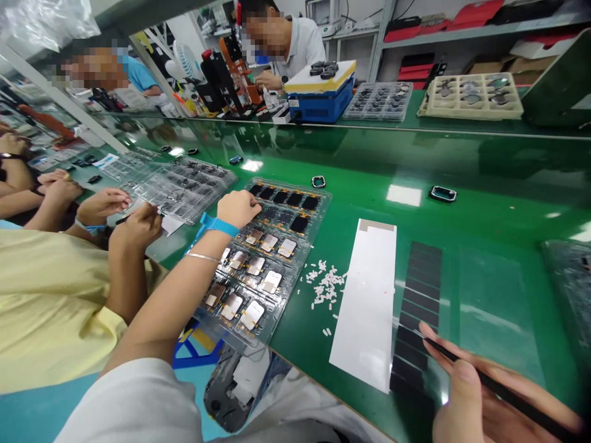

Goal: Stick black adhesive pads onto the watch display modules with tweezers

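My left hand (pixel 240 210), with a blue wrist strap (pixel 219 226), reaches over a clear plastic tray (pixel 295 258). Its fingers are curled down at the tray's upper rows, near a black square part (pixel 266 193); whatever they pinch is hidden. Nearer rows of the tray hold white-faced square parts (pixel 252 314) with orange tabs. In my right hand (pixel 466 375) is a pair of black tweezers (pixel 489 383), held like a pen. The tips lie over a strip of dark grey rectangles (pixel 418 295). Left of it lies a long white sheet (pixel 367 295) with a grey patch at its top.
Small white slips (pixel 325 283) are scattered between tray and sheet. Watch-like frames (pixel 443 194) lie farther back on the green table (pixel 369 160). To my left, a co-worker in a yellow top (pixel 60 295) works beside another clear tray (pixel 194 184). Another person sits across the bench.
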`<state>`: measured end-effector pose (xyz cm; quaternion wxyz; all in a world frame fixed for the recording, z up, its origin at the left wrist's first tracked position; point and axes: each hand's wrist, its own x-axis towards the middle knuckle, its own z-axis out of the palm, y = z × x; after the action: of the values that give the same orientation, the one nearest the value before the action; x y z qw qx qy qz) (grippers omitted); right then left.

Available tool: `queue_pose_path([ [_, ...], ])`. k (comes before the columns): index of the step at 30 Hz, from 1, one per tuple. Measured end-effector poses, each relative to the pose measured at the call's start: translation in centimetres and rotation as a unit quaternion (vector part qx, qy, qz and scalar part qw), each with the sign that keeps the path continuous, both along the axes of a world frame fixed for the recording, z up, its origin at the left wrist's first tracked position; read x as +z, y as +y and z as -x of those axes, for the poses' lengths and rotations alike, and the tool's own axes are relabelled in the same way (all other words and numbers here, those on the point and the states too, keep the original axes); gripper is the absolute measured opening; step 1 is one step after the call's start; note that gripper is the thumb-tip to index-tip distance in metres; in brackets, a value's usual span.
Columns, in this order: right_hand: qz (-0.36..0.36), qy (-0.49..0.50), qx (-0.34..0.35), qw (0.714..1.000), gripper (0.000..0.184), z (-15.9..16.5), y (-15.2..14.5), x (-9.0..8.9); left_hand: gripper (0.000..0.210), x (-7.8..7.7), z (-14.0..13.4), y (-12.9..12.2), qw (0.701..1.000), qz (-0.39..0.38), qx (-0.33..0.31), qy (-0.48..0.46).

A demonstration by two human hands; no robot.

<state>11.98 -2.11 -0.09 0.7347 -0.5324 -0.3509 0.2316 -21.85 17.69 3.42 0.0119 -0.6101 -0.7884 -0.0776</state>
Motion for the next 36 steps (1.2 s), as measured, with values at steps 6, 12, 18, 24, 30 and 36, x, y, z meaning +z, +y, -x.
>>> queue_pose_path([
  [6,0.007,0.021,0.103,0.994,0.005,-3.2,0.8,0.2,0.016,2.5,-6.5,-6.1,0.981,-0.017,-0.122,-0.15],
  [12,0.005,-0.279,0.273,0.921,0.015,-5.1,1.7,3.9,0.009,3.8,-16.2,-16.1,0.847,0.08,-0.322,-0.416],
  [18,-0.074,-0.447,0.239,0.859,0.023,-4.8,2.5,4.3,0.008,1.2,-20.6,-16.8,0.773,0.048,-0.329,-0.54],
  [24,-0.049,-0.518,0.198,0.83,0.027,-5.7,3.3,2.5,0.006,-1.0,-21.9,-15.2,0.767,0.011,-0.325,-0.553],
  [30,-0.019,-0.526,0.236,0.817,0.027,-5.4,3.6,1.8,0.006,-1.9,-21.8,-15.1,0.799,-0.01,-0.313,-0.514],
  [36,0.041,-0.421,0.26,0.868,0.011,-4.8,4.6,2.8,0.004,-2.1,-21.6,-15.4,0.782,0.002,-0.311,-0.541],
])
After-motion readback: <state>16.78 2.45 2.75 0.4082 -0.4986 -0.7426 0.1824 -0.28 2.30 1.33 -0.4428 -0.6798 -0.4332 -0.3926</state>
